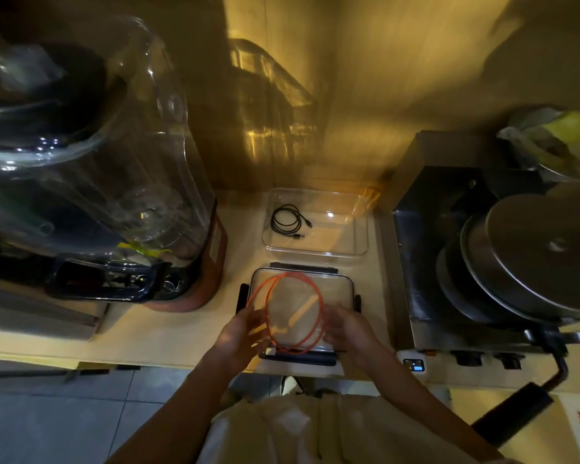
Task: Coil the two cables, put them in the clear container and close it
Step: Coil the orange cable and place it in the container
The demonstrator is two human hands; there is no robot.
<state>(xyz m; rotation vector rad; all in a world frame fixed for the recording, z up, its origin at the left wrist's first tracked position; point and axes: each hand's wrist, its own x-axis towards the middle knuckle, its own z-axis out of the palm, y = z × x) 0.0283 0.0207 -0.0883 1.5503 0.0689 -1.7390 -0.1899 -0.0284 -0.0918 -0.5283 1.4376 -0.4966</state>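
Observation:
A clear container [360, 226] stands open at the back of the counter, and a coiled black cable [286, 220] lies in its left half. In front of it lies the clear lid [340, 289] with dark clips. Above the lid I hold an orange cable [318, 306] in two large overlapping loops. My left hand [245, 333] grips the loops on their left side. My right hand [347, 326] holds them on the right side. The cable's plug end lies near the lid's front left corner.
A big clear blender jar [114, 145] on a brown base stands at the left. A metal cooker [476, 262] with round steel lids [543, 249] fills the right. The wall is close behind the container. The counter's front edge runs just below my hands.

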